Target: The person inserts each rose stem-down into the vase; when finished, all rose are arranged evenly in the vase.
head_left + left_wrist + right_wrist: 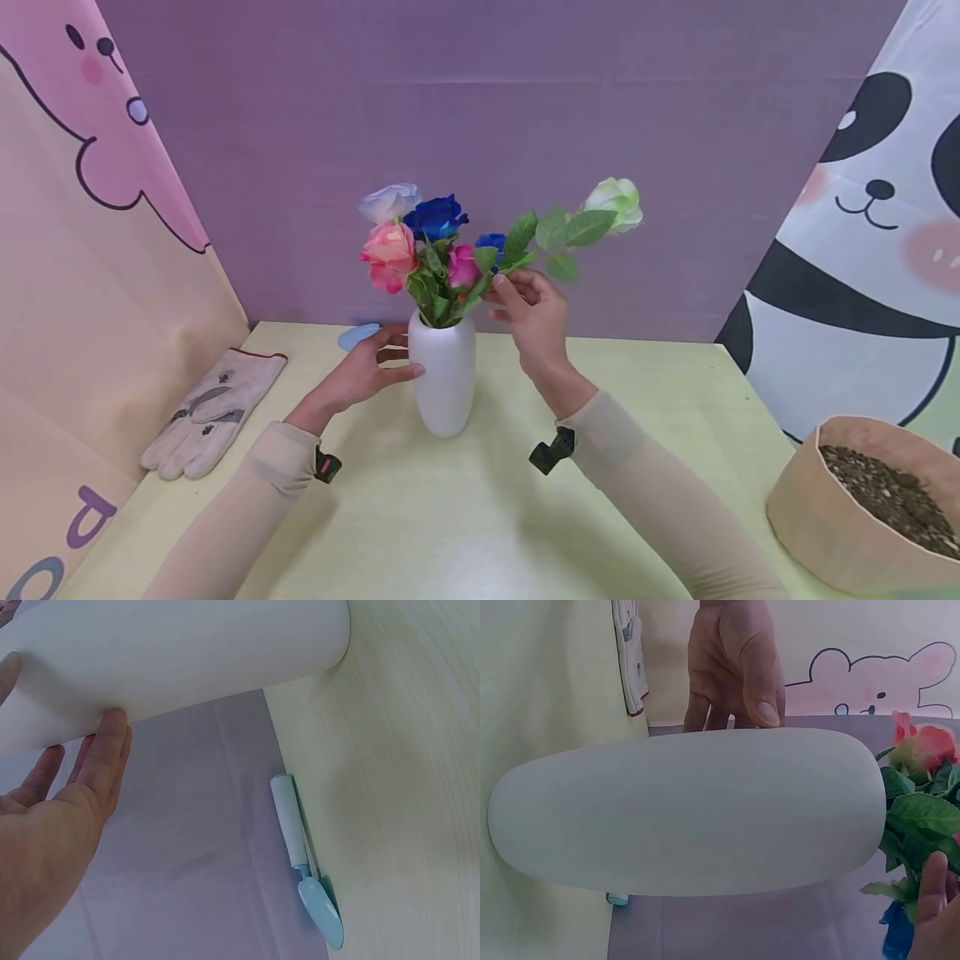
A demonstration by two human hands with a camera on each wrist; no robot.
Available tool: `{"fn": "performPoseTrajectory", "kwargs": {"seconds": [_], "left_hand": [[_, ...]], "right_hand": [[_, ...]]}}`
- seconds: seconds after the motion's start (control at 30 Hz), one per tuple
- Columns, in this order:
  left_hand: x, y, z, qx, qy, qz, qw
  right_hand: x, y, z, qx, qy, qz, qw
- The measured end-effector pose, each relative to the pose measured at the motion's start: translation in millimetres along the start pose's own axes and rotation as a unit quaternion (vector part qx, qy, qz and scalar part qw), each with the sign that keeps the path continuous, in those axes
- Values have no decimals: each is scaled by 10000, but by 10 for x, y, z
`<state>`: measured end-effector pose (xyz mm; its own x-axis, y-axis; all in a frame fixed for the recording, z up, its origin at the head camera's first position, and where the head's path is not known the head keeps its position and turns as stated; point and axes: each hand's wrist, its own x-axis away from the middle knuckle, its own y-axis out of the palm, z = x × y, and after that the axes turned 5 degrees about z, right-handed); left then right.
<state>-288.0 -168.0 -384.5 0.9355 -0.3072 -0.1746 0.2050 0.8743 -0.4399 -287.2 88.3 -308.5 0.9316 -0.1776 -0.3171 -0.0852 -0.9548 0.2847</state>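
Note:
A white vase [444,379] stands upright on the table, holding several artificial roses. My left hand [365,368] holds the vase's left side near the top, thumb in front and fingers toward the back. At the right of the bunch, my right hand [538,321] pinches the stem of a pale green-white rose [615,205], which leans far out to the right. Beside that stem are a blue rose [491,242] and a magenta rose [463,267]. Farther left are a coral rose [390,256], a larger dark blue rose [437,217] and a pale lilac rose [390,202]. The stem's lower end is hidden among leaves.
Gardening gloves [217,412] lie at the table's left edge. A light blue hand trowel [289,821] lies along the back edge, behind the vase. At front right stands a tan fabric pot [832,517] with dark soil. A purple backdrop [480,100] closes off the rear.

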Motion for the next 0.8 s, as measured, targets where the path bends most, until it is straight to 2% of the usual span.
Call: {"fn": "performPoseTrajectory", "kwargs": {"seconds": [0.33,0.67,0.8], "left_hand": [[1,3,-1,-5,51,38,10000],[21,1,19,-30,36,19,10000],[21,1,24,-35,40,15,10000]], "right_hand": [[-63,20,73,501,336,-185,9980],[-62,4,100,184,438,5,9989],[-84,9,115,259,467,-37,9986]]}}
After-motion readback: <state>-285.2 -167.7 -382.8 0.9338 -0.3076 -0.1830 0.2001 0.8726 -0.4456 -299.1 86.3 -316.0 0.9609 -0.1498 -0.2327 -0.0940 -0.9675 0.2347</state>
